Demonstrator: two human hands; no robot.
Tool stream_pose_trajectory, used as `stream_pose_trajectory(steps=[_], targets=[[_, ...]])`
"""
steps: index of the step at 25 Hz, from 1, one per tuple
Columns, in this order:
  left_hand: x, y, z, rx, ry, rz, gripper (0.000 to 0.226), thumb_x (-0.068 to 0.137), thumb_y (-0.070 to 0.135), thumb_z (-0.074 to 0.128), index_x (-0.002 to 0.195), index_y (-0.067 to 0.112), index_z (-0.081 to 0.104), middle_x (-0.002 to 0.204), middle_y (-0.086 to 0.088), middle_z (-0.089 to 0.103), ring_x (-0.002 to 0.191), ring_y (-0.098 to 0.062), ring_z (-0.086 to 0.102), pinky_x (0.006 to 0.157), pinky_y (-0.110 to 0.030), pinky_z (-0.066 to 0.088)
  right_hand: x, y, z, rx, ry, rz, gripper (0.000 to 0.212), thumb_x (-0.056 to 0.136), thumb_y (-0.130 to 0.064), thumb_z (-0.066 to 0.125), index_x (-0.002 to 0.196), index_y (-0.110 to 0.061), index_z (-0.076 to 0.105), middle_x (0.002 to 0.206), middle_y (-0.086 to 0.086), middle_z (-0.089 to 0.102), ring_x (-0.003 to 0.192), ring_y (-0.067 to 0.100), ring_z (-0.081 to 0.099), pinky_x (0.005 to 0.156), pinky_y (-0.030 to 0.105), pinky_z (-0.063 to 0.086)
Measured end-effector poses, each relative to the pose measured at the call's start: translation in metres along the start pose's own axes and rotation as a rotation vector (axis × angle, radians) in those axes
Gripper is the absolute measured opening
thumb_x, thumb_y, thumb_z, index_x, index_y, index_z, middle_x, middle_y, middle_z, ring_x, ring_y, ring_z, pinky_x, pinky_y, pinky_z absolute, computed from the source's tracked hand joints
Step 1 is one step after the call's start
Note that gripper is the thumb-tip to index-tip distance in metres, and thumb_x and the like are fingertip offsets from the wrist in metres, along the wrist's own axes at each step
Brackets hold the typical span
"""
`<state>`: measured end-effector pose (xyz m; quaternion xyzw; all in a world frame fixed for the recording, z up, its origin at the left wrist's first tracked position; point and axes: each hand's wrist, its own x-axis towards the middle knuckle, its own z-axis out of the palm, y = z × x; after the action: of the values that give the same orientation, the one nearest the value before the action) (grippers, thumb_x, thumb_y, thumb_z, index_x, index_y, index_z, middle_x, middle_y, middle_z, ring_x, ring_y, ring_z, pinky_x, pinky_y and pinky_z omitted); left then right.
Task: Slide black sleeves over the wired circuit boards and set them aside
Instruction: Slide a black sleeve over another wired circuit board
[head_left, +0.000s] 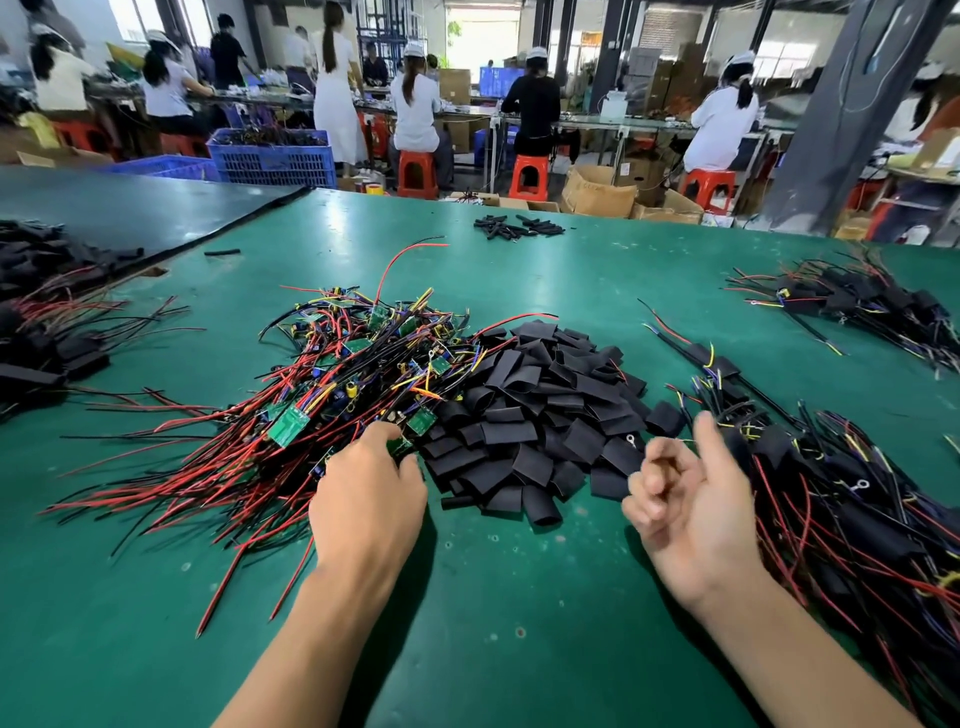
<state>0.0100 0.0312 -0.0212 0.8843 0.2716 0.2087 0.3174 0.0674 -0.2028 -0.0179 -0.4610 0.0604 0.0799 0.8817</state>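
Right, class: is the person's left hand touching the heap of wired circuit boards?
Touching. The head view shows the left hand with its fingertips down among the wires at the near edge of the heap of wired boards, with no gap visible.

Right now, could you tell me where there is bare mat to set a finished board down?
The mat is bare along the near edge, below the sleeves, and in the wide strip between the sleeves and the far tubes. It is crowded left, where the boards sprawl, and right, at the finished pile.
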Motion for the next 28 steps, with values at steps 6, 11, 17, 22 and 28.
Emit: stream_pose_trajectory(steps=[6,11,17,22,28], targets=[[0.003,-0.001,0.001,-0.022,0.054,0.001,0.028,0.089,0.020,0.063,0.116,0.023,0.067,0.092,-0.007,0.072,0.089,-0.035,0.064,0.077,-0.041,0.055,-0.023,0.029,0.010,-1.093,-0.327,-0.385,0.037,0.099,-0.039,0.057,0.067,-0.020,0.062,0.060,-0.002,0.067,0.049,0.015,0.056,0.054,0.026,0.045],[0.004,-0.003,0.003,-0.043,0.105,0.027,0.024,0.088,0.015,0.063,0.109,0.018,0.073,0.096,-0.010,0.074,0.090,-0.037,0.064,0.076,-0.040,0.053,-0.023,0.022,0.012,-0.966,-0.255,-0.348,0.036,0.099,-0.033,0.058,0.066,-0.019,0.063,0.059,0.003,0.065,0.047,0.014,0.053,0.053,0.022,0.044],[0.002,0.000,0.005,-0.049,0.176,0.057,0.014,0.088,0.017,0.061,0.090,0.020,0.075,0.087,-0.004,0.073,0.081,-0.034,0.063,0.067,-0.035,0.047,-0.026,0.021,0.015,-0.989,-0.241,-0.344,0.037,0.099,-0.032,0.058,0.067,-0.016,0.064,0.059,0.004,0.065,0.047,0.012,0.052,0.053,0.019,0.043],[-0.001,0.003,0.006,-0.167,0.213,0.086,0.012,0.086,0.017,0.065,0.088,0.022,0.076,0.082,0.001,0.074,0.075,-0.029,0.065,0.071,-0.036,0.053,-0.027,0.019,0.016,-0.978,-0.237,-0.333,0.036,0.099,-0.031,0.058,0.068,-0.014,0.064,0.059,0.004,0.066,0.047,0.012,0.052,0.053,0.020,0.044],[-0.004,0.012,0.003,-0.472,0.295,0.078,0.010,0.085,0.018,0.072,0.080,0.025,0.076,0.063,0.014,0.068,0.058,-0.003,0.058,0.065,-0.023,0.047,-0.028,0.020,0.017,-0.974,-0.252,-0.328,0.036,0.099,-0.031,0.059,0.067,-0.014,0.064,0.059,0.003,0.065,0.048,0.013,0.051,0.051,0.017,0.044]])
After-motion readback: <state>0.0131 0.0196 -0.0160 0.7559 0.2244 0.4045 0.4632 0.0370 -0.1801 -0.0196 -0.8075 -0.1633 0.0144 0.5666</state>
